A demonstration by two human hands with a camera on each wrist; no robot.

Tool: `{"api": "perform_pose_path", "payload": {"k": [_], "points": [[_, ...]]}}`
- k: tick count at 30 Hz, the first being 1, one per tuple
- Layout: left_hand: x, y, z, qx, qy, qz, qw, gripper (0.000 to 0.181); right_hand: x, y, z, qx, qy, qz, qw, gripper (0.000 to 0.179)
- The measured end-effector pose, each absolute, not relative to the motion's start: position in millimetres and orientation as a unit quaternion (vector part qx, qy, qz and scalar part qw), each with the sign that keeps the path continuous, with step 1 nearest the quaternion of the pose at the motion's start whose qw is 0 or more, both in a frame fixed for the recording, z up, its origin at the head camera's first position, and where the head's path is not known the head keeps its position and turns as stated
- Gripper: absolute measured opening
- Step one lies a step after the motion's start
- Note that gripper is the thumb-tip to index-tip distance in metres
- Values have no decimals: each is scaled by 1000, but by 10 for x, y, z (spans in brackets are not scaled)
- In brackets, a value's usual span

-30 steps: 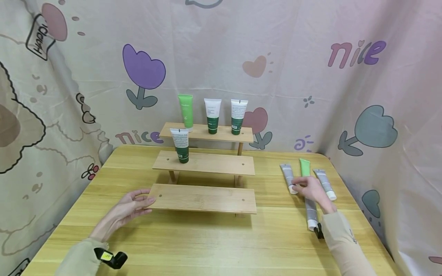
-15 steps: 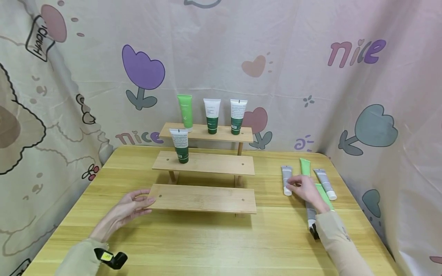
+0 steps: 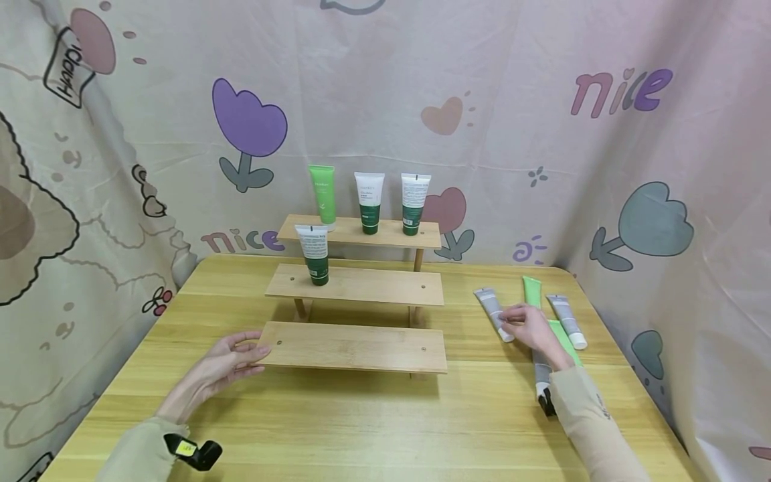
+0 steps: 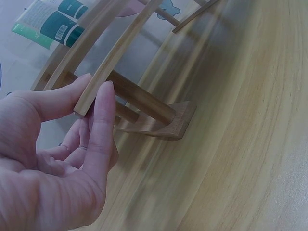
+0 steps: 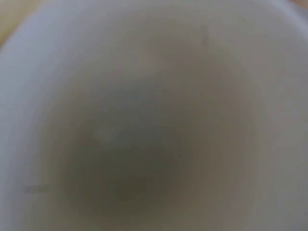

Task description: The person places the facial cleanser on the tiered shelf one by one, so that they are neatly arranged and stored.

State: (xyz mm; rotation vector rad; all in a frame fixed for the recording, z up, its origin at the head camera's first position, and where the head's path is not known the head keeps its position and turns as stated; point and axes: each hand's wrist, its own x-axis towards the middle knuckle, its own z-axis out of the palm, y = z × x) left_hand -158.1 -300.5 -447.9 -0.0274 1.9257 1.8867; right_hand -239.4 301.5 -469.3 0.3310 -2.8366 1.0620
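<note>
My left hand [image 3: 231, 361] pinches the left end of the lowest board of a three-step wooden display stand [image 3: 355, 347]. In the left wrist view, the thumb and index finger [image 4: 102, 127] grip that board's edge from both sides. At the right, my right hand [image 3: 535, 329] pinches a grey squeeze tube [image 3: 492, 311] at its right side, near the pale cap. The tube lies slanted, cap toward me. Under the right hand and wrist lie a green tube [image 3: 565, 340] and another grey tube [image 3: 541, 370], both partly hidden. A pale blur fills the right wrist view.
On the top step stand a green tube [image 3: 324, 191] and two white-and-green tubes [image 3: 370, 201]. One more white-and-green tube [image 3: 314, 251] stands at the middle step's left. Beyond my right hand lie another green tube [image 3: 533, 292] and a grey tube [image 3: 566, 320]. A printed curtain [image 3: 361, 100] backs the table.
My right hand has shifted slightly left, off the green tube beneath it. The grey tube at its fingertips swung straight, then slanted again with its top end leftward. My left hand stays put.
</note>
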Motion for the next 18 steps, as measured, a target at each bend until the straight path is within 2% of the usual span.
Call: {"api": "perform_pose_path", "payload": {"k": [8,13,18], "points": [[-1572,-3002,-4471,-15,701,678,219,81,-2419,2990,-4709,87,-933,345,46,18],[-1570,-3000,-4459,-17,710,669,221,82,-2415,2968,-4702,65,-927,370,18,13],[-1565,-2991,-4448,-20,712,666,222,83,-2418,2946,-4687,56,-922,383,-20,31]]}}
